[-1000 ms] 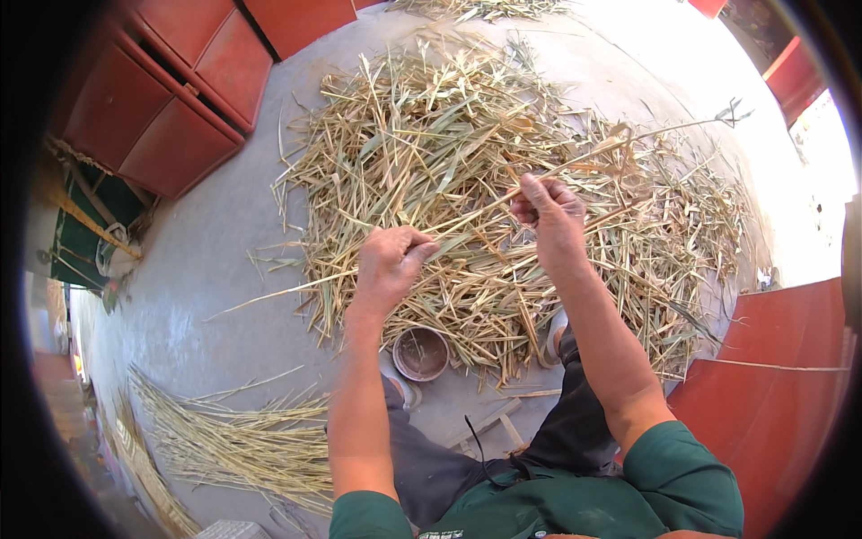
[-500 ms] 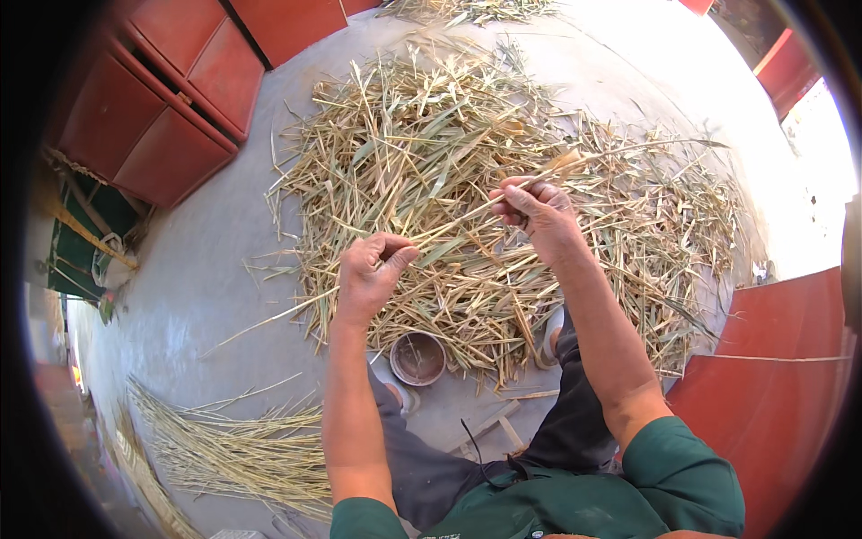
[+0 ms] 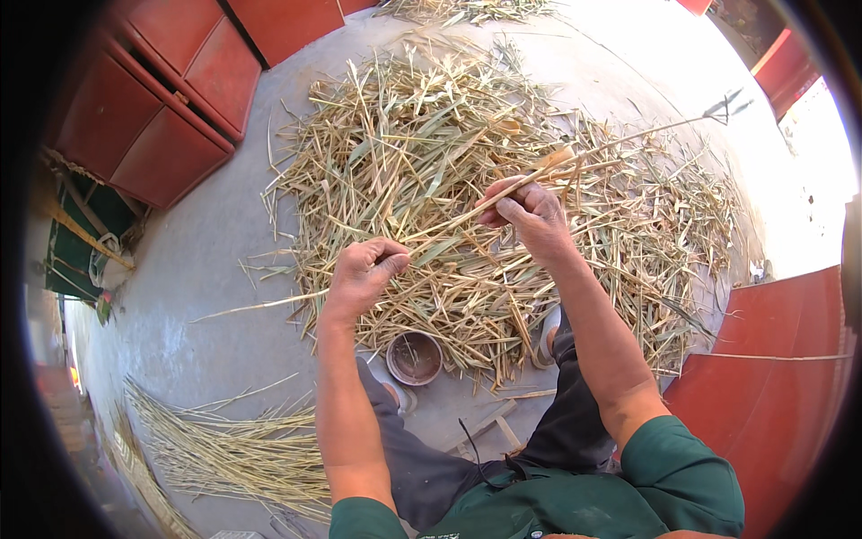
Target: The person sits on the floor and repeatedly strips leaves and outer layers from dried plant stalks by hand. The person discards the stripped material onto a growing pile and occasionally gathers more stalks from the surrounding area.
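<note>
A long, thin dry stalk (image 3: 260,307) runs slantwise across my front, its thin tail showing to the left of my left wrist. Closed around it is my left hand (image 3: 364,277), thumb pressed to curled fingers. Farther along, to the right, my right hand (image 3: 530,214) pinches the same stalk where tan, dry leaf sheath (image 3: 555,158) sticks out beyond the fingers. The stalk's far end carries a bent grey-green leaf tip (image 3: 729,106). Both hands hover above a broad heap of dry leaves and husks (image 3: 386,162).
Between my feet and the heap stands a small round bowl (image 3: 415,357). A bundle of thin bare stalks (image 3: 224,449) lies at the lower left. Red cabinets (image 3: 171,99) stand at the far left, a red panel (image 3: 763,386) at the right. Wooden pieces (image 3: 489,429) lie between my legs.
My right hand has shifted slightly left and down along the stalk. The stalk's far end has risen, and its leaf tip now bends upward. My left hand has moved slightly left.
</note>
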A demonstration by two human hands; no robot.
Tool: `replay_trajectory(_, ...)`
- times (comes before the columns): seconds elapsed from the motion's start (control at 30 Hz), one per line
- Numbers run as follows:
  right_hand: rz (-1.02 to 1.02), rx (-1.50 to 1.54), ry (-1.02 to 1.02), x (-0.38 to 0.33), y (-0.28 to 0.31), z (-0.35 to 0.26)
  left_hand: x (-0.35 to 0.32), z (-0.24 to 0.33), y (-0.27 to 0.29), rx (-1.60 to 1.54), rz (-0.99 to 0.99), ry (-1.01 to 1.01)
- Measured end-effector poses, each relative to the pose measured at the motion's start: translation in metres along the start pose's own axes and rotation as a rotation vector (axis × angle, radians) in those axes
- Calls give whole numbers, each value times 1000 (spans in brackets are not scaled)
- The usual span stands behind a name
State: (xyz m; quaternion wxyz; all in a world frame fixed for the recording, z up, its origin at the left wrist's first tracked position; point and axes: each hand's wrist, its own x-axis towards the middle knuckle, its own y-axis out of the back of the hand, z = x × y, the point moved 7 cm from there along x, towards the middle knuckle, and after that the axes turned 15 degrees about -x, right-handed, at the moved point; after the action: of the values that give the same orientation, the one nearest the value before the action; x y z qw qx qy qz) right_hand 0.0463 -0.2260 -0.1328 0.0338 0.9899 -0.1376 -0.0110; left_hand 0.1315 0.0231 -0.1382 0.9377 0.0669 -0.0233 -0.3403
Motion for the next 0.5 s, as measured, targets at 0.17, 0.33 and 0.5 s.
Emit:
replay_trajectory(0.17,205,-430,-80,4,15,19,-1,8,-3,9,-10,-27)
replay_trajectory(0.33,196,-656,-207,0,16,30,-1,18,0,90,19,-79)
replay_trajectory(0.5,-55,-109,-131,-2,-12,19,1,13,-1,109,14,-52)
